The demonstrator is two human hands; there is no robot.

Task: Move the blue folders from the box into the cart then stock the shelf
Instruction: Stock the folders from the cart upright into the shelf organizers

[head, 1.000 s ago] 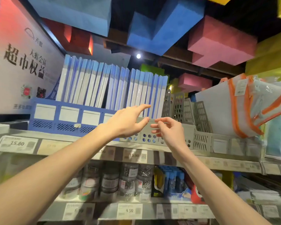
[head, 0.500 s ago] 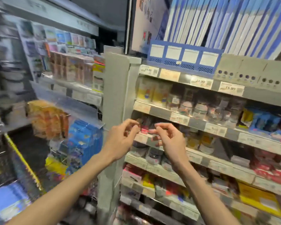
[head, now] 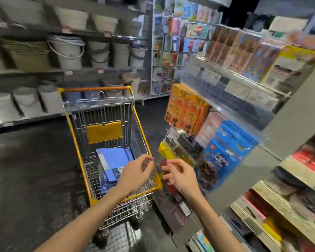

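Observation:
A wire shopping cart (head: 75,135) with a yellow frame and orange handle stands on the dark aisle floor in front of me. Blue folders (head: 113,160) lie stacked flat in its basket, partly hidden behind my left hand. My left hand (head: 135,174) hovers over the cart's near right corner, fingers loosely curled and holding nothing. My right hand (head: 180,176) hangs just right of the cart's rim, fingers relaxed and empty. The two hands are close together but apart. The shelf with the upright folders is out of view.
An end display (head: 216,142) of orange and blue packets hangs right of the cart. Stationery shelves (head: 289,197) run along the right. Buckets and tubs (head: 67,51) fill the far shelves, with a card rack (head: 178,33) beside them.
My view has swung from the top shelf of upright blue folders down and left to the cart. Both hands dropped from the shelf to the cart's rim, still empty.

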